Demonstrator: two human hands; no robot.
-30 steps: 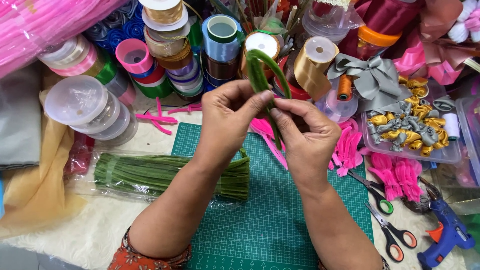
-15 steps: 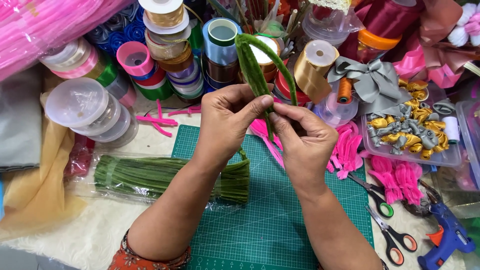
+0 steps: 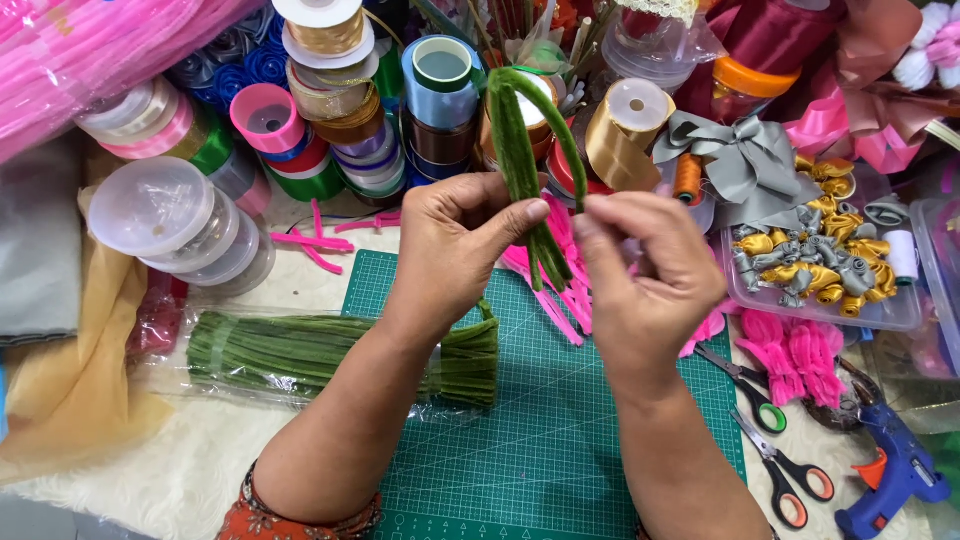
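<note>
Green pipe cleaner, folded into a narrow loop, stands nearly upright between the hands, its bend pointing away above them and its ends hanging below, pinched by the left hand while the right hand grips just beside it, over the green cutting mat.

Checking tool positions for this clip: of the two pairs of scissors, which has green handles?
The upper pair of scissors, nearer the pink fluffy pieces; the lower pair has red handles, beside the blue glue gun.
</note>
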